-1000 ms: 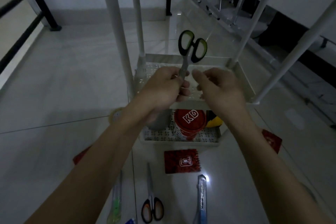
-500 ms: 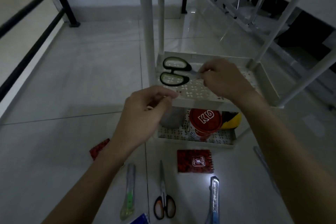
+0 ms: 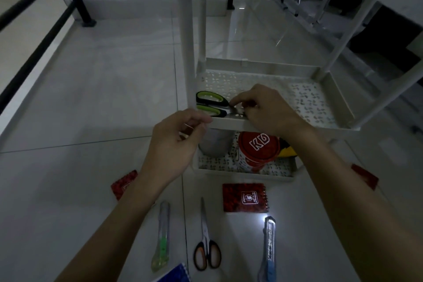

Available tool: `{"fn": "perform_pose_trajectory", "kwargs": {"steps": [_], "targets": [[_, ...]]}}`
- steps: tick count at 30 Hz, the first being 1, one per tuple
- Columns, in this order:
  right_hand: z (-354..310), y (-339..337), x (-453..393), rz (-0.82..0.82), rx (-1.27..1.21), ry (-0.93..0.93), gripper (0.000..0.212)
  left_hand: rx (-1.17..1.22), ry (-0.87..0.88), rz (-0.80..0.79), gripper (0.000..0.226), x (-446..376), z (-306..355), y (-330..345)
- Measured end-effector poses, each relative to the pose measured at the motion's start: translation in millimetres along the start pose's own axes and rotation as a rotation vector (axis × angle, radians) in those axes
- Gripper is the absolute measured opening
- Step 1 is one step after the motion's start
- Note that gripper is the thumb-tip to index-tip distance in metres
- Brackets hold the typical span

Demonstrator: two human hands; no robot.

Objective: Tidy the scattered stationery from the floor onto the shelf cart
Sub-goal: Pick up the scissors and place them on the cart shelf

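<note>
Green-and-black scissors (image 3: 211, 104) lie flat in the front-left corner of the white cart's middle shelf (image 3: 315, 103), handles pointing left. My right hand (image 3: 263, 107) rests over their blades, fingers pinched on them. In front of the shelf's edge hovers my left hand (image 3: 176, 144), loosely curled and holding nothing. On the floor lie a green utility knife (image 3: 161, 236), orange-handled scissors (image 3: 207, 242), a blue utility knife (image 3: 269, 247) and a red notebook (image 3: 245, 198).
The bottom shelf (image 3: 242, 170) holds a grey cup (image 3: 215, 143), a red-lidded tin (image 3: 257, 149) and something yellow. More red notebooks lie at the left (image 3: 123, 184) and right (image 3: 365, 176); a blue notebook corner (image 3: 178, 275) shows at the bottom. Black railing stands left.
The green scissors passed from my left hand to my right, swung from upright to flat, and came down onto the middle shelf. My left hand let go and drew back.
</note>
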State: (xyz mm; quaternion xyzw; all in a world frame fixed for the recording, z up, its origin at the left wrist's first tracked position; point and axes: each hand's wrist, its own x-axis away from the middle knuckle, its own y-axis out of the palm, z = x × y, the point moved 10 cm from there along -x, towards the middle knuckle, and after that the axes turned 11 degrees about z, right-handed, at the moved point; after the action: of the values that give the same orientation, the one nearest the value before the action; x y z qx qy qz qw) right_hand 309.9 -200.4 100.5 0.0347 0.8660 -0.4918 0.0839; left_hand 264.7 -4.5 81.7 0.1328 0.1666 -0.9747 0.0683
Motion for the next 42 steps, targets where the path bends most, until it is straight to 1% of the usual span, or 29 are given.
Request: {"fn": "perform_pose_trajectory", "kwargs": {"steps": [2, 3, 4, 6, 8, 9, 10, 12, 13, 15, 16, 18, 19, 20, 21, 22, 24, 26, 30, 34, 36, 38, 40, 41, 42], "targets": [[0.7, 0.5, 1.3, -0.008, 0.0, 0.003, 0.044, 0.008, -0.004, -0.002, 0.018, 2.5, -1.9, 0.5], [-0.6, -1.4, 3.2, 0.023, 0.009, -0.012, 0.041, 0.001, -0.002, -0.009, 0.019, 5.2, -3.7, 1.2], [-3.8, -6.6, 7.1, 0.102, 0.016, -0.039, 0.037, -0.009, 0.0, -0.022, 0.02, 9.1, -6.3, 2.4], [-11.5, -26.2, 26.7, 0.393, -0.055, -0.092, 0.028, -0.041, -0.023, -0.067, 0.019, 22.2, -18.6, 7.2], [-20.3, -39.7, 64.6, 0.671, -0.19, -0.152, 0.018, -0.116, -0.066, -0.158, 0.017, 43.8, -39.7, 16.0], [-24.1, -38.2, 84.0, 0.747, -0.224, -0.188, 0.014, -0.17, -0.093, -0.227, 0.016, 57.7, -54.5, 22.4], [-24.7, -29.5, 100.0, 0.77, -0.237, -0.219, 0.011, -0.243, -0.135, -0.314, 0.015, 74.6, -75.7, 30.7], [-15.0, 1.2, 121.1, 0.693, -0.259, -0.212, 0.009, -0.395, -0.243, -0.491, 0.014, 113.8, -119.3, 45.2], [-6.8, 18.7, 128.5, 0.631, -0.277, -0.185, 0.009, -0.491, -0.269, -0.545, 0.012, 131.3, -138.9, 49.3], [11.1, 50.5, 141.5, 0.506, -0.308, -0.112, 0.01, -0.704, -0.261, -0.556, 0.002, 154.4, -164.5, 52.5], [20.3, 64.0, 146.6, 0.447, -0.314, -0.069, 0.012, -0.746, -0.284, -0.539, 0.009, 164.3, -173.4, 54.1], [36.3, 83.7, 155.1, 0.355, -0.314, -0.001, 0.014, -0.687, -0.386, -0.526, 0.027, 186.1, -186.6, 62.3], [42.4, 89.6, 158.2, 0.323, -0.316, 0.022, 0.015, -0.669, -0.403, -0.516, 0.034, 193.2, -188.5, 66.2], [47.7, 93.9, 160.8, 0.298, -0.322, 0.042, 0.016, -0.683, -0.378, -0.505, 0.04, 196.3, -190.1, 70.2], [52.1, 97.2, 163.2, 0.275, -0.328, 0.06, 0.016, -0.693, -0.338, -0.476, 0.041, 196.5, -189.1, 72.6], [56.1, 100.2, 165.7, 0.254, -0.33, 0.074, 0.017, -0.675, -0.318, -0.427, 0.038, 195.1, -188.7, 73.1], [62.0, 104.3, 170.4, 0.214, -0.317, 0.086, 0.017, -0.609, -0.338, -0.323, 0.032, 190.5, -189.2, 70.3], [68.3, 107.5, 174.4, 0.176, -0.294, 0.091, 0.018, -0.587, -0.339, -0.294, 0.036, 186.9, -191.4, 70.2], [78.5, 117.0, 179.8, 0.061, -0.257, 0.09, 0.018, -0.505, -0.315, -0.408, 0.059, 185.9, -194.5, 79.4], [72.5, 139.4, 188.1, -0.108, -0.2, 0.054, 0.019, -0.42, -0.298, -0.471, 0.065, 183.3, -191.8, 78.3], [67.0, 148.8, 193.7, -0.16, -0.131, 0.014, 0.03, -0.351, -0.326, -0.482, 0.064, 182.0, -189.9, 78.7], [62.2, 163.3, 203.1, -0.235, 0.025, -0.062, 0.049, -0.271, -0.391, -0.52, 0.064, 182.3, -189.1, 80.0], [57.2, 177.5, 213.3, -0.306, 0.165, -0.148, 0.061, -0.153, -0.458, -0.583, 0.063, 183.4, -186.9, 82.2], [52.9, 180.6, 216.5, -0.303, 0.187, -0.2, 0.06, -0.105, -0.487, -0.614, 0.063, 182.8, -184.9, 82.0], [49.8, 180.2, 217.4, -0.277, 0.181, -0.243, 0.053, -0.078, -0.506, -0.637, 0.062, 180.0, -181.7, 80.9]]}}
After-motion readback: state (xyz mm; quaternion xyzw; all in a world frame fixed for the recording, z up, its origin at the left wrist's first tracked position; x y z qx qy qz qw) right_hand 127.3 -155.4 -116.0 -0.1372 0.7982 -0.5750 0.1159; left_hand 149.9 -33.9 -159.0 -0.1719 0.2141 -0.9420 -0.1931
